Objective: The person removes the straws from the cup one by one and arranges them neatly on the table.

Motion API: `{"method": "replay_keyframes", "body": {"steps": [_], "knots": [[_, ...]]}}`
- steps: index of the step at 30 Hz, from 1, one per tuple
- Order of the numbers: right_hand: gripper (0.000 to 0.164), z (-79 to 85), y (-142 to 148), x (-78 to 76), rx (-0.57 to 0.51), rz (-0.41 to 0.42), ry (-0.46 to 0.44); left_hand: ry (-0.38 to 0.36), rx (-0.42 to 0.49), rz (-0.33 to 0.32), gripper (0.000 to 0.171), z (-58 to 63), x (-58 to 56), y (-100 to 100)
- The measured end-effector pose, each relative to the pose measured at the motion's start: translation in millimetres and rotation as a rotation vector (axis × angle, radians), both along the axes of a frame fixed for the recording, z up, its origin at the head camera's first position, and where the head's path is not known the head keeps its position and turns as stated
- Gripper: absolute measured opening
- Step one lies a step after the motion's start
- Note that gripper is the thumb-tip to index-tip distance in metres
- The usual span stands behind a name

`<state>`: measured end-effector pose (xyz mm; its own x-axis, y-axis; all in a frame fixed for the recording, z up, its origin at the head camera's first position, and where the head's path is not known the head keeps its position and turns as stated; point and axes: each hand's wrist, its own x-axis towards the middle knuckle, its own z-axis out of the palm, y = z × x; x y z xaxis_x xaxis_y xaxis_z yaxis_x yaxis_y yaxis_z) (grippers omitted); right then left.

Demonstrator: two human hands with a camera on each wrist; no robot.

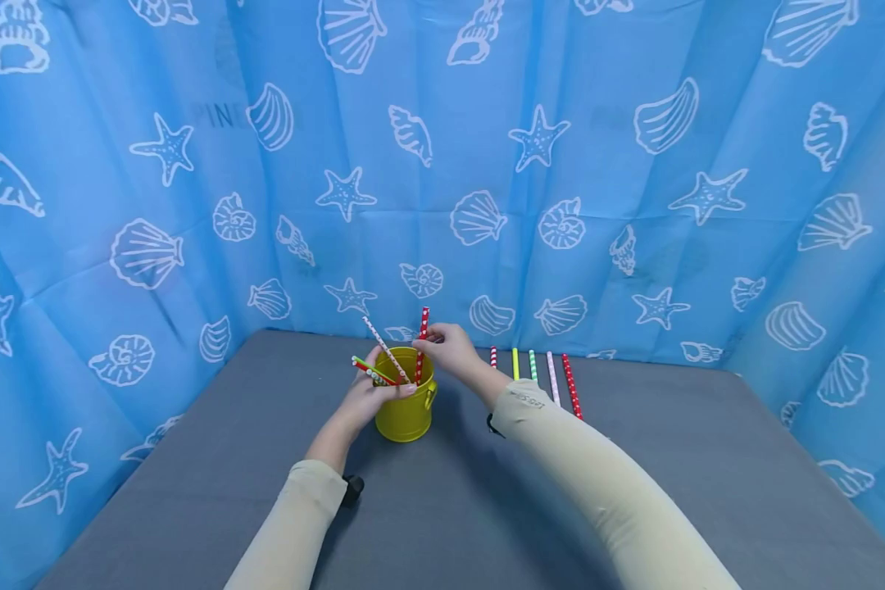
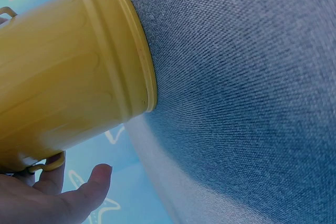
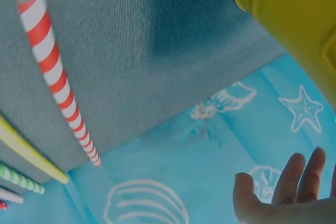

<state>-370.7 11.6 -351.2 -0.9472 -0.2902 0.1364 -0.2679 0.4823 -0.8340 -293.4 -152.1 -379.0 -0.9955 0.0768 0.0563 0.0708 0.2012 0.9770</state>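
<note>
A yellow bucket point(image 1: 403, 422) stands on the grey table, its lower wall also large in the left wrist view. At its rim my left hand point(image 1: 361, 403) grips it, thumb across the near side. My right hand point(image 1: 453, 352) pinches a red paper straw with white dots point(image 1: 424, 321), which stands nearly upright with its lower end inside the bucket. A white straw with small red marks point(image 1: 382, 342) leans left in the bucket. Beside my left hand, several straws, among them a green one point(image 1: 361, 365), tilt low over the rim.
To the right lie a red-and-white striped straw point(image 3: 56, 74), a yellow straw point(image 3: 31, 148), a green-and-white striped straw point(image 1: 533, 365), a pale pink straw point(image 1: 553, 378) and another red dotted straw point(image 1: 571, 387). A blue seashell curtain point(image 1: 442, 180) hangs behind the table point(image 1: 428, 524).
</note>
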Motion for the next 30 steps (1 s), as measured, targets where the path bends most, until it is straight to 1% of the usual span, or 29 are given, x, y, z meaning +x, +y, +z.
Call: {"method": "replay_keyframes", "body": {"steps": [2, 4, 9, 14, 18, 22, 26, 30], "knots": [[0.019, 4.5, 4, 2.0, 0.000, -0.004, 0.008, -0.001, 0.002, 0.002, 0.087, -0.4, -0.5, 0], [0.020, 9.7, 8, 4.0, -0.003, 0.004, 0.022, 0.002, -0.005, 0.014, 0.087, -7.2, -5.4, -1], [0.022, 21.4, 17, 7.7, -0.004, 0.021, 0.054, -0.014, 0.000, 0.017, 0.089, -6.3, -7.8, -3], [0.024, 33.3, 28, 14.2, -0.037, 0.019, 0.064, -0.037, -0.016, 0.031, 0.093, -7.1, -8.4, -4], [0.026, 41.6, 42, 19.4, -0.107, 0.024, 0.021, -0.064, -0.039, 0.049, 0.096, -7.9, -7.0, -3], [0.028, 51.9, 58, 24.3, -0.172, 0.001, -0.006, -0.085, -0.049, 0.051, 0.097, -8.4, -6.4, -1], [0.031, 64.3, 76, 29.0, -0.227, -0.026, 0.015, -0.081, -0.048, 0.043, 0.097, -7.9, -6.3, -1], [0.033, 71.3, 94, 30.3, -0.281, -0.048, 0.071, -0.066, -0.041, 0.030, 0.096, -8.3, -6.7, -2]]}}
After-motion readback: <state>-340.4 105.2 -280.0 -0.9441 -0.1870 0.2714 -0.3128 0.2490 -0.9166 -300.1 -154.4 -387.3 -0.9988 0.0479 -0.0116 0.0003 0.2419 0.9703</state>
